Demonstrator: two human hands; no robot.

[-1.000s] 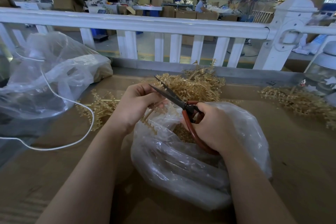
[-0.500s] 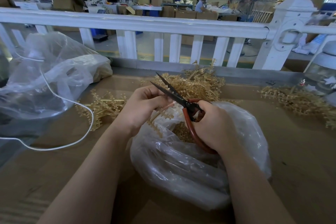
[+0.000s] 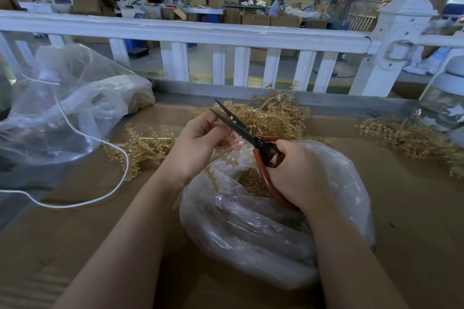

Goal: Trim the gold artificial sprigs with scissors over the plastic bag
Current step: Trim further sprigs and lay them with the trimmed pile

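Observation:
My left hand point(image 3: 197, 144) pinches a gold sprig point(image 3: 221, 158) above the open mouth of a clear plastic bag point(image 3: 251, 228) that lies on the brown table. My right hand point(image 3: 298, 175) grips the red handles of black-bladed scissors point(image 3: 241, 128). The blades are parted and point up and left, right beside my left fingers. Gold trimmings point(image 3: 253, 180) lie inside the bag. Much of the held sprig is hidden by my left hand.
A heap of gold sprigs point(image 3: 271, 115) lies behind the hands, a smaller bunch point(image 3: 143, 145) to the left, another pile point(image 3: 411, 138) at the right. A second plastic bag point(image 3: 70, 105) and a white cord point(image 3: 120, 165) lie at the left. A white fence point(image 3: 200, 32) borders the table's far edge.
The scissors have shifted slightly up and left against the sprig, and my left hand has turned the sprig a little. The bag and piles have not moved.

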